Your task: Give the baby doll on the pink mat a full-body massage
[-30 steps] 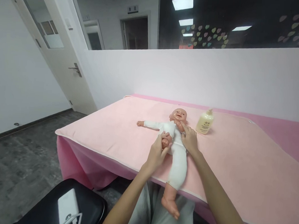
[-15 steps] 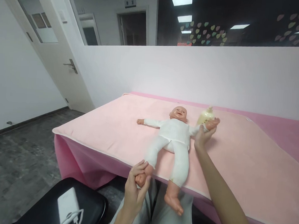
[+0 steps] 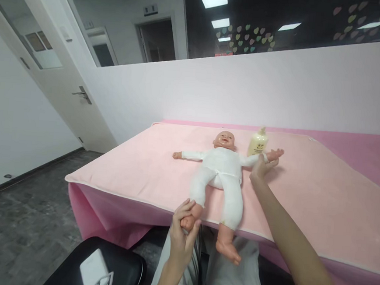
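A baby doll [image 3: 221, 167] with a white cloth body lies on its back on the pink blanket [image 3: 135, 164], its head toward the wall and its feet over the front edge. My left hand [image 3: 184, 227] is wrapped round the doll's foot on the left of the view. With my right hand [image 3: 263, 166] I grip the doll's outstretched arm near the wrist, on the right side. Just behind that arm stands a pale yellow pump bottle [image 3: 258, 142]. The doll's other arm lies out to the left, and its other foot hangs over the edge.
At the lower left, a black seat [image 3: 124, 264] carries a white power bank [image 3: 94, 270] with a cable. The table stands against a white wall [image 3: 246, 90] with a dark window above it. A door [image 3: 69, 84] is at the left.
The view has tilted slightly. The doll's held arm reaches a little farther right, with my right hand on it. My left hand still holds the foot, and more of the bottle shows.
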`<act>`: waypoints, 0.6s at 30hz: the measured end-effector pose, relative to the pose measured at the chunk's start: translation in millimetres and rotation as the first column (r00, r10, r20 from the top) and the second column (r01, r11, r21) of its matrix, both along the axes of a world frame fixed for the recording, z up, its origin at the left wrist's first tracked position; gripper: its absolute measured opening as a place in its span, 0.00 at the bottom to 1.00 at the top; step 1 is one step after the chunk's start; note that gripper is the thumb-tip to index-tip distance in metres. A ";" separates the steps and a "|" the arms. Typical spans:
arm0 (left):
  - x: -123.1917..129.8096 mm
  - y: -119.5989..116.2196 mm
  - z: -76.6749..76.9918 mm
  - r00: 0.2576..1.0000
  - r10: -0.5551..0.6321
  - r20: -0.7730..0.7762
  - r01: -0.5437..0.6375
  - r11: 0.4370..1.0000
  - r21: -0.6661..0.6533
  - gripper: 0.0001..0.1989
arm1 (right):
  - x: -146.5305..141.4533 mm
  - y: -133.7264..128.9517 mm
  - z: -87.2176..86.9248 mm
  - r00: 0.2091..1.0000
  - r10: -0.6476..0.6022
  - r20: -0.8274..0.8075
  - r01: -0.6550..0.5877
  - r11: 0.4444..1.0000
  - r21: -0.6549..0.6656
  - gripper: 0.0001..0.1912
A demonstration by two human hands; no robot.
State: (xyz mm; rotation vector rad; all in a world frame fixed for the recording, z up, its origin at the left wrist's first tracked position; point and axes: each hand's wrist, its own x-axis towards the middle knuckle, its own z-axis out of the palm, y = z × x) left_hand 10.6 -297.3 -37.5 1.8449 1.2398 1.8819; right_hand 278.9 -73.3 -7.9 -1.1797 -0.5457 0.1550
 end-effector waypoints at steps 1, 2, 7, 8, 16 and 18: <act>1.8 6.3 6.2 1.000 -0.021 0.018 0.020 0.999 0.025 0.08 | -4.7 -3.3 3.5 0.998 0.025 0.058 -0.025 1.000 0.009 0.35; 3.7 13.7 13.1 0.998 -0.041 0.038 0.039 0.998 0.050 0.09 | -9.5 -6.9 6.4 0.991 0.051 0.124 -0.052 0.999 0.000 0.36; 16.0 61.1 43.3 0.982 -0.065 0.176 0.062 0.998 0.021 0.12 | -27.0 -24.1 11.8 0.763 0.231 0.604 -0.184 0.973 -0.139 0.33; 19.0 71.3 45.9 0.978 -0.050 0.201 0.051 0.999 0.001 0.12 | -28.5 -26.0 12.3 0.657 0.280 0.700 -0.201 0.960 -0.195 0.32; 35.9 110.5 44.0 0.987 -0.146 0.067 0.155 0.976 -0.152 0.14 | -31.4 -24.8 20.3 0.204 0.440 0.874 -0.049 0.897 -0.440 0.32; 33.3 100.0 43.3 0.987 -0.158 0.039 0.162 0.975 -0.152 0.13 | -31.7 -24.7 20.1 0.195 0.437 0.878 -0.034 0.898 -0.439 0.33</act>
